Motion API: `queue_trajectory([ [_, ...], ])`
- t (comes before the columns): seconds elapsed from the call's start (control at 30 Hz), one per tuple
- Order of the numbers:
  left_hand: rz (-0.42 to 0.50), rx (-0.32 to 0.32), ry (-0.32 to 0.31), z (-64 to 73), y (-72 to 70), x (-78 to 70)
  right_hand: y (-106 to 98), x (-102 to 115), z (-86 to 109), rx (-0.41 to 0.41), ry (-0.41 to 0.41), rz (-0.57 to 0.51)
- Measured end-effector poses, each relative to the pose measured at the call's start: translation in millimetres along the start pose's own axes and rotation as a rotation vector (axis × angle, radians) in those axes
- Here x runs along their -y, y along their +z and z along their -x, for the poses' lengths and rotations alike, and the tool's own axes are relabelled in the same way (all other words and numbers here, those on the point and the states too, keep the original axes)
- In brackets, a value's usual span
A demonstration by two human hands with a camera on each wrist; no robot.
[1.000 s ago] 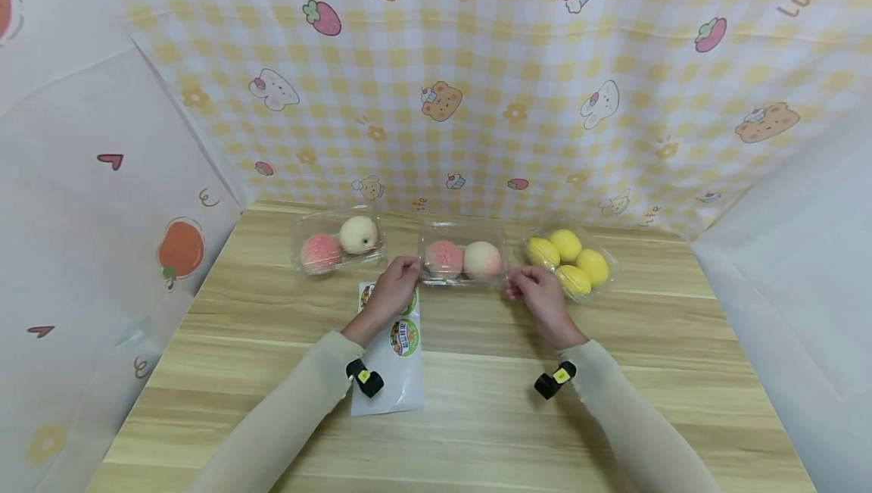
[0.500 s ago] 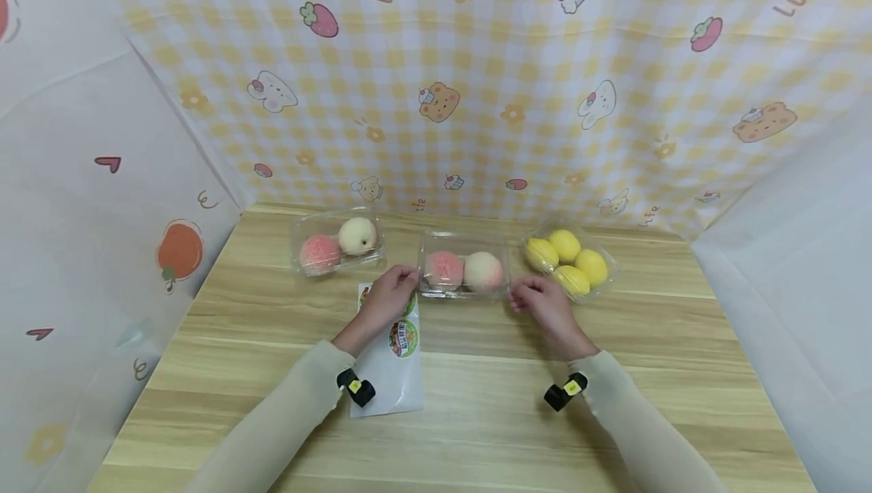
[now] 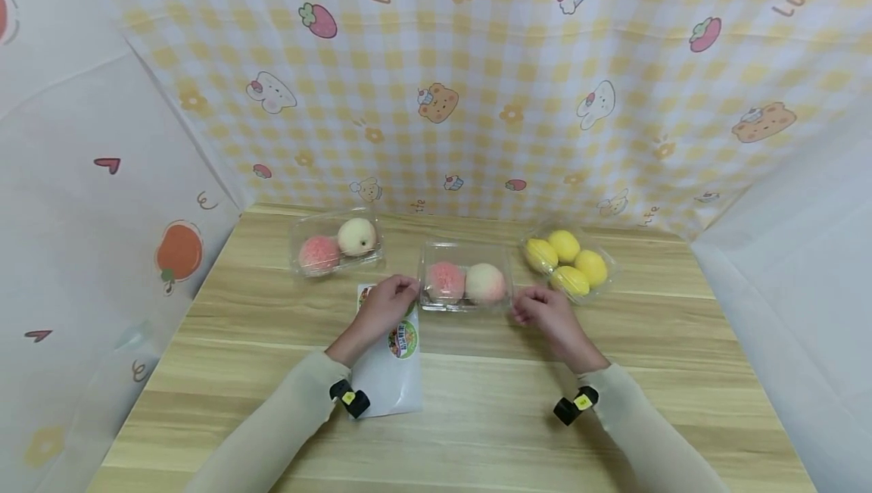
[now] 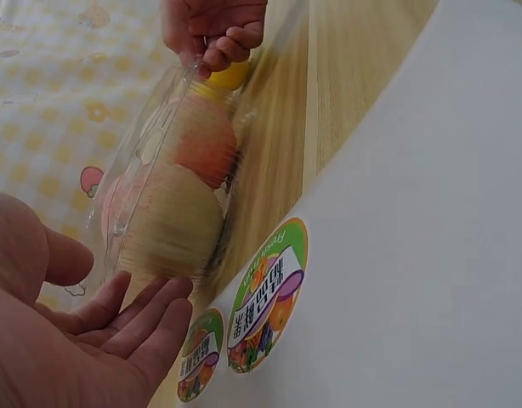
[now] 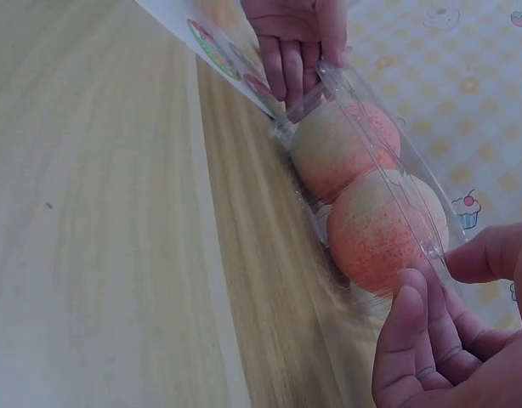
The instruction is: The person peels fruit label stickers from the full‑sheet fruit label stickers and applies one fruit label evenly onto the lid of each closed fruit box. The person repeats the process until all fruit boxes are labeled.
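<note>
In the head view, a clear plastic clamshell box (image 3: 466, 251) with two peaches, a pink one (image 3: 446, 282) and a pale one (image 3: 485, 284), sits at mid-table. My left hand (image 3: 387, 304) pinches the box's left end, reaching over a sheet of round stickers (image 3: 384, 383). At the opposite end my right hand (image 3: 550, 316) holds the box's edge. The right wrist view shows the right thumb and fingers (image 5: 405, 319) at the plastic rim (image 5: 388, 157). From the left wrist, the left hand (image 4: 82, 340) has its thumb and fingers around the rim's near corner.
A second clear box (image 3: 300, 229) with two peaches stands back left. To the right, another clear box (image 3: 606, 243) holds several lemons (image 3: 593, 267). Behind the wooden table (image 3: 490, 417) hangs a checked cloth (image 3: 518, 61).
Both hands have drawn the middle peach box toward the person, away from the back cloth. The side boxes and sticker sheet have stayed in place.
</note>
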State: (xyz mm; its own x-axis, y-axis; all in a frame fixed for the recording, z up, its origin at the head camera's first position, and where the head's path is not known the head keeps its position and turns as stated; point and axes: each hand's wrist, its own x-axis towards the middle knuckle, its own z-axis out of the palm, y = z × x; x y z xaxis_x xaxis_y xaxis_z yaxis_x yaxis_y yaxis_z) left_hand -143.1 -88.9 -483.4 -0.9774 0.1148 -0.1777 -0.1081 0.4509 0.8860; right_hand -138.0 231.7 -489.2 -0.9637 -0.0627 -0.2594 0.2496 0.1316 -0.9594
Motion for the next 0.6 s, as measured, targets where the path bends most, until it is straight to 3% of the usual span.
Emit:
queue_trajectory([
  [0.6, -0.006, 0.06, 0.043, 20.4, -4.0, 4.2, -6.6, -2.1, 23.1, 0.053, 0.036, 0.028],
])
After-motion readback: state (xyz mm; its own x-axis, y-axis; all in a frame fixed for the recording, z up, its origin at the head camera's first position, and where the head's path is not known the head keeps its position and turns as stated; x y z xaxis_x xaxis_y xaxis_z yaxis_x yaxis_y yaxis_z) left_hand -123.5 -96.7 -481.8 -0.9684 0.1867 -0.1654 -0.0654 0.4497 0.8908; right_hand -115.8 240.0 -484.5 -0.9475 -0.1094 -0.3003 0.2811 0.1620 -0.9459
